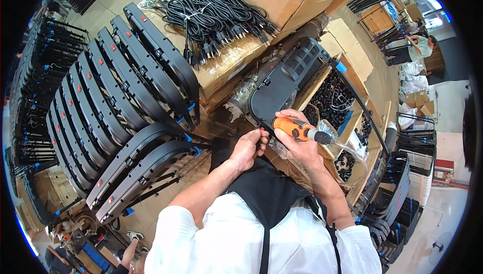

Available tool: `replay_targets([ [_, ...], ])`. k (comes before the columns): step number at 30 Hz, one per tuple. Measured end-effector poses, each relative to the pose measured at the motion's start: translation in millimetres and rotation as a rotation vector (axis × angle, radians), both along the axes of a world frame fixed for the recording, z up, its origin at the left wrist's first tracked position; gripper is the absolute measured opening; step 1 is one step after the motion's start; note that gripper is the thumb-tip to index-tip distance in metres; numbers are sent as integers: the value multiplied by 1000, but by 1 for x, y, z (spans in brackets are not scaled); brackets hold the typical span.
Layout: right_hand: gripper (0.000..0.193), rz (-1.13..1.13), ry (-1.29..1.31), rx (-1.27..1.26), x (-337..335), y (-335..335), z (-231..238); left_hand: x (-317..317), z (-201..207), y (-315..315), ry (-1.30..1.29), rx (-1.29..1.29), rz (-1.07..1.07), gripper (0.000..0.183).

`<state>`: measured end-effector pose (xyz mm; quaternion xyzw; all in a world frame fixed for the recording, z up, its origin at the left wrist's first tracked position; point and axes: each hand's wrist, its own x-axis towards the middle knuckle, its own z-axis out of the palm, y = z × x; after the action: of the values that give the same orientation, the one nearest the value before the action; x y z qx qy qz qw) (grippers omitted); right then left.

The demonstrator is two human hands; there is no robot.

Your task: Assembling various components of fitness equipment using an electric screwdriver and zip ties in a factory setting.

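Note:
My right hand (297,141) is wrapped around an orange cordless drill (293,127), its dark chuck pointing right, over the parts box. At the near edge of a long black plastic machine housing (274,85), the fingers of my left hand (245,149) are pinched together. A small red spot shows at those fingertips, but what they hold is mostly hidden. The housing has a vented raised end and a rounded near end. A black metal frame tube (363,104) with a blue fitting runs along its right side.
Several similar black housings (118,80) with red switches stand in a row at left. Bundled black power cords (211,15) lie on a cardboard box (226,75). A wooden parts box (314,85) holds small black pieces. Another person (421,47) is at far right.

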<state>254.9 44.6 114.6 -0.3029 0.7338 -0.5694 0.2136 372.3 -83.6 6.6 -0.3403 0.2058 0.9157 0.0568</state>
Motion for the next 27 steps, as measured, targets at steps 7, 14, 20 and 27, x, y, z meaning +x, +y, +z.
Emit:
replay_targets([
  [7,32,43,50,233,-2,-23,8,6,-4,-10,63,-134,-96,26],
  [14,34,84,59,162,-9,-22,-1,8,-13,-14,73,-114,14,23],
  [20,34,114,63,167,-11,-21,-2,6,-7,-18,-14,3,87,21],
  [27,35,95,-7,195,-10,-25,1,-4,-14,-16,-85,60,56,26],
])
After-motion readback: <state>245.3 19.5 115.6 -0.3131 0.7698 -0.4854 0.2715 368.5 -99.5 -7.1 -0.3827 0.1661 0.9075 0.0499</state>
